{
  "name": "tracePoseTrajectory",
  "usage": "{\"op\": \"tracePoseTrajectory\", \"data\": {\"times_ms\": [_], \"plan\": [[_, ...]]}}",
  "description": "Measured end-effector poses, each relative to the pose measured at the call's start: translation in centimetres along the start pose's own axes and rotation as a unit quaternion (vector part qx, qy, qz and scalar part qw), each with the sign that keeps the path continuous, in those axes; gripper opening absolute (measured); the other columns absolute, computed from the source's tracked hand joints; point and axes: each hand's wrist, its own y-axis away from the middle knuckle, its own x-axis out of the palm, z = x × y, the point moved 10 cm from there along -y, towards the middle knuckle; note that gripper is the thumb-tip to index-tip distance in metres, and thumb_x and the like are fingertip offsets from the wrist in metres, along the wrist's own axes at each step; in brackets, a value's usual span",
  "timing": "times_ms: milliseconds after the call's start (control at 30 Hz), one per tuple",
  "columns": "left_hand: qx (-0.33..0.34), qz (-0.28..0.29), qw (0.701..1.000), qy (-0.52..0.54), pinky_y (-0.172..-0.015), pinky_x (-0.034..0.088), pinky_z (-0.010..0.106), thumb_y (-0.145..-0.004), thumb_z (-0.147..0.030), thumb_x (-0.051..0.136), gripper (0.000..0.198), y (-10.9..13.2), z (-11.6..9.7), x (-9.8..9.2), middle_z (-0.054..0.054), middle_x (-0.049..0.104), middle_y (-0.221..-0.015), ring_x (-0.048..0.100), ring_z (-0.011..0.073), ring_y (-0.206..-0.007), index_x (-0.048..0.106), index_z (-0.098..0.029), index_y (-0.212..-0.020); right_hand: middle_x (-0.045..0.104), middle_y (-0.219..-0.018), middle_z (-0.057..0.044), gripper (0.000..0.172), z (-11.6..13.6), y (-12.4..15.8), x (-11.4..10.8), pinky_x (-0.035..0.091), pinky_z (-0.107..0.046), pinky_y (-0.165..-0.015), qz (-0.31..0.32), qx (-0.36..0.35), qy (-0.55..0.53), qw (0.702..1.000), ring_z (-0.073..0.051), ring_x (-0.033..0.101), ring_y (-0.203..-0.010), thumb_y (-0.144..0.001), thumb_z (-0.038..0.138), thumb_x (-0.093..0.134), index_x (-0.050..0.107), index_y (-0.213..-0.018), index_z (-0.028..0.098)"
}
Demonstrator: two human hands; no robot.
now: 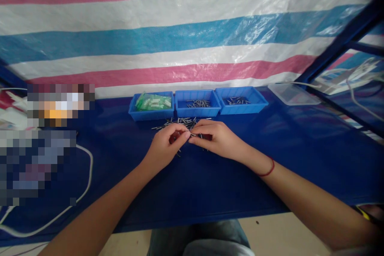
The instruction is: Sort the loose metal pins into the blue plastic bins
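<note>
My left hand (168, 144) and my right hand (219, 138) meet at the fingertips above the table, both closed in a pinch. Between them shows a bit of a small, thin metal pin (192, 135), mostly covered by the fingers. Behind and beneath the hands lies a loose pile of similar metal pins (182, 121), some silver and some dark. Parts of the pile are hidden by my fingers. A red cord circles my right wrist.
Behind the pile, three blue bins stand in a row: the left bin (152, 116) holds a green bag with white pieces, the middle bin (198, 112) and right bin (244, 109) hold metal pins. A clear plastic lid (294, 95) lies right; a white cable (90, 168) curves left.
</note>
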Motion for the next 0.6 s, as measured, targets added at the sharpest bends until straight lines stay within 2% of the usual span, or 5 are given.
{"op": "tracePoseTrajectory", "data": {"times_ms": [200, 367, 467, 600], "plan": [[0.004, -0.008, 1.0, -0.005, -0.059, 0.043, 0.021, -0.086, -0.031, 0.056, 0.015, 0.0, -0.2, -0.4, 0.001, 0.064, -0.079, 0.058, 0.0122, -0.068, 0.062, -0.017, -0.089, 0.063, -0.076, -0.003, 0.01, -0.9, 0.0, -0.4, 0.04, -0.021, -0.052, -0.012, 0.04, -0.046, 0.998, -0.009, 0.052, -0.058, -0.082, 0.023, 0.062, 0.069, -0.081, 0.016], [0.016, -0.007, 1.0, -0.018, -0.059, 0.042, 0.021, -0.087, -0.028, 0.054, 0.013, 0.0, -0.4, -0.6, 0.0, 0.063, -0.076, 0.057, 0.0117, -0.067, 0.061, -0.017, -0.089, 0.062, -0.076, -0.003, 0.008, -1.5, 0.1, -1.0, 0.041, -0.022, -0.053, -0.038, 0.052, -0.06, 0.996, -0.01, 0.054, -0.06, -0.081, 0.02, 0.062, 0.068, -0.081, 0.016], [0.05, -0.001, 0.997, -0.06, -0.062, 0.042, 0.021, -0.088, -0.026, 0.054, 0.011, 0.0, -1.2, -0.6, 0.0, 0.061, -0.077, 0.056, 0.0111, -0.067, 0.06, -0.017, -0.088, 0.061, -0.075, -0.002, 0.006, -1.1, 0.3, -2.0, 0.041, -0.022, -0.053, -0.066, 0.052, -0.042, 0.996, -0.009, 0.052, -0.058, -0.08, 0.02, 0.063, 0.066, -0.078, 0.016], [0.114, 0.03, 0.985, -0.13, -0.067, 0.043, 0.023, -0.091, -0.026, 0.051, 0.013, 0.1, -2.3, 0.0, 0.001, 0.06, -0.081, 0.057, 0.0121, -0.073, 0.061, -0.018, -0.088, 0.059, -0.073, -0.002, 0.008, 0.8, 0.4, -3.0, 0.039, -0.022, -0.054, -0.081, 0.02, 0.001, 0.997, -0.009, 0.05, -0.058, -0.082, 0.022, 0.062, 0.063, -0.076, 0.017]]}}
